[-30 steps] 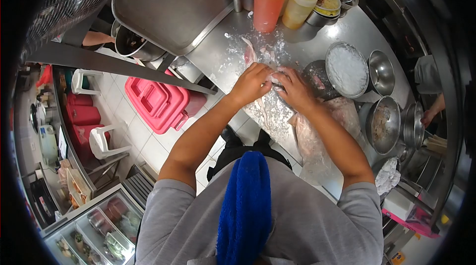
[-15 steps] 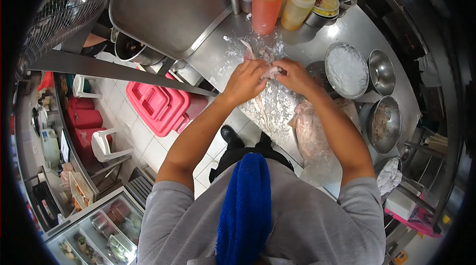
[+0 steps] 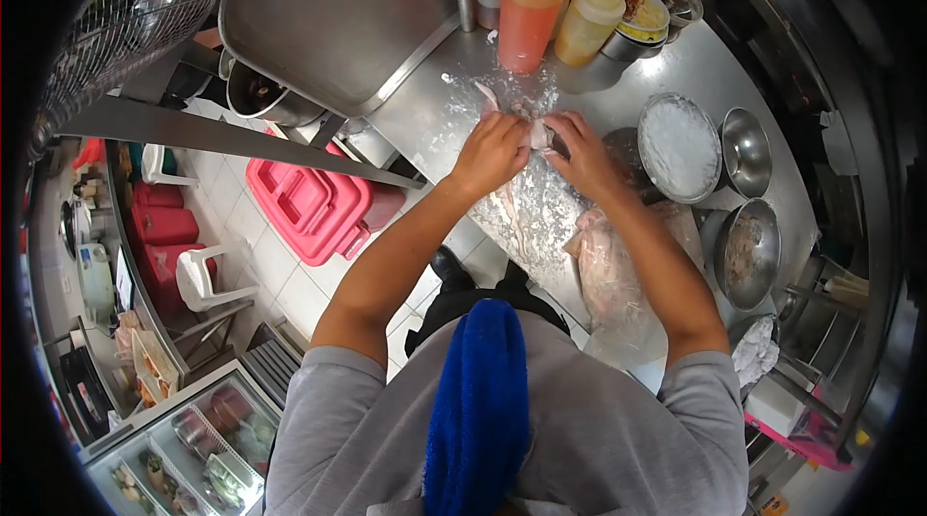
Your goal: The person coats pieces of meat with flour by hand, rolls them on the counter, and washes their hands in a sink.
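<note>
Over the flour-dusted steel counter, my left hand has its fingers wrapped around one end of a soft, pale raw piece of meat. My right hand pinches the same piece from the other side, thumb and fingers close together. Whether it is meat or seafood I cannot tell for sure. Just beyond my left hand lies a thin pale strip on the floured patch. Another floury strip rests nearer to me. A clear plastic bag with pinkish raw flesh lies below my right forearm.
To the right stand a bowl of white flour, an empty metal bowl and a bowl with residue. Squeeze bottles line the back. A large metal tray is at the left, above a pink lidded bin.
My right hand's fingers have shifted and spread a little around the raw piece. Both hands stay over nearly the same spot. The view has shifted slightly.
</note>
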A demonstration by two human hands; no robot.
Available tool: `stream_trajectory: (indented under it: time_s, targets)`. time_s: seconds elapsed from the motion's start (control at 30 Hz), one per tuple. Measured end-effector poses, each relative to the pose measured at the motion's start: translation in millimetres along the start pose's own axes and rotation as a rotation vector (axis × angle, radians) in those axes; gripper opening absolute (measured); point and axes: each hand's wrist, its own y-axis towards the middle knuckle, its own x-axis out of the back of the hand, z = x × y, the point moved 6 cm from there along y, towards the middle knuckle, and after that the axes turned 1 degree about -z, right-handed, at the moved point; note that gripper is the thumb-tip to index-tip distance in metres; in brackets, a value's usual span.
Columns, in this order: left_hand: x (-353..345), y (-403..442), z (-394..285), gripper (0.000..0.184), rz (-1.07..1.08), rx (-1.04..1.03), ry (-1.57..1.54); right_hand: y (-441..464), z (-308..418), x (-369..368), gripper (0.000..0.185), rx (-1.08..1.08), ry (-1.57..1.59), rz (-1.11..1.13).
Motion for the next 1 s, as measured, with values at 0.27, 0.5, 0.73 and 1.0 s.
stream_trajectory:
  time_s: [0.27, 0.5, 0.73, 1.0]
  targets:
    - [-0.2, 4.8, -1.6, 0.038, 0.043, 0.052, -0.055, -11.2, -11.1, -16.7, 0.044, -0.228, 0.103, -0.078]
    - [-5.1, 7.3, -0.3, 0.038, 0.045, 0.062, -0.113, -6.3, -26.9, -12.2, 0.026, -0.301, 0.2, -0.148]
    - [-0.1, 3.6, 10.0, 0.048, 0.136, 0.101, -0.174, -2.3, -22.8, -10.0, 0.028, -0.306, 0.263, -0.08]
    - [5.7, -3.4, -2.6, 0.038, 0.051, 0.113, -0.083, -6.8, -7.1, -3.2, 0.045, 0.058, -0.179, -0.058]
